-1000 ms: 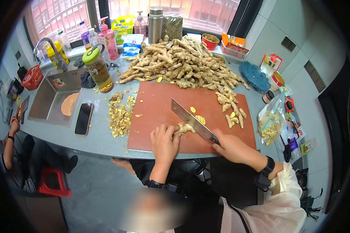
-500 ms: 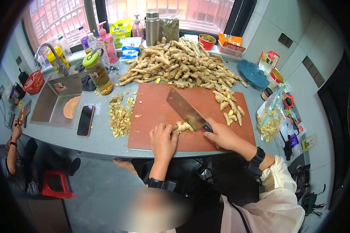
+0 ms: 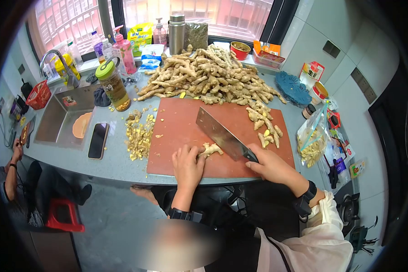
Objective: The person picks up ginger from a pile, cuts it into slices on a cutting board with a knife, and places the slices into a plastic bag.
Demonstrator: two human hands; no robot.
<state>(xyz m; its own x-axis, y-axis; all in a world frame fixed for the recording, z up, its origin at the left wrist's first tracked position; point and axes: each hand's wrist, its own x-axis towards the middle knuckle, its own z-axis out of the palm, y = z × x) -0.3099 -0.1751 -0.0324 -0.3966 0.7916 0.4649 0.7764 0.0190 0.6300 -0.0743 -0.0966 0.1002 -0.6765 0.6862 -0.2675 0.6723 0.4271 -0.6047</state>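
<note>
On the reddish-brown cutting board (image 3: 181,122), my left hand (image 3: 187,164) has its fingers curled around a piece of ginger root (image 3: 211,149), whose pale end sticks out to the right. My right hand (image 3: 269,164) grips the black handle of a cleaver (image 3: 222,136). The wide blade slants up and left over the board, a little to the right of the held ginger. Several ginger roots (image 3: 269,129) lie at the board's right side. Left of the board is a heap of small yellow ginger pieces (image 3: 140,136).
A large pile of ginger (image 3: 208,75) rises behind the board. To the left are a phone (image 3: 98,141), a green-lidded jar (image 3: 113,86) and the sink (image 3: 54,122). A plastic bag of ginger (image 3: 312,140) stands at right. Another person's hand (image 3: 17,149) shows at far left.
My right hand has drawn the cleaver slightly right and down, leaving a gap between blade and ginger. My left hand keeps its hold on the ginger.
</note>
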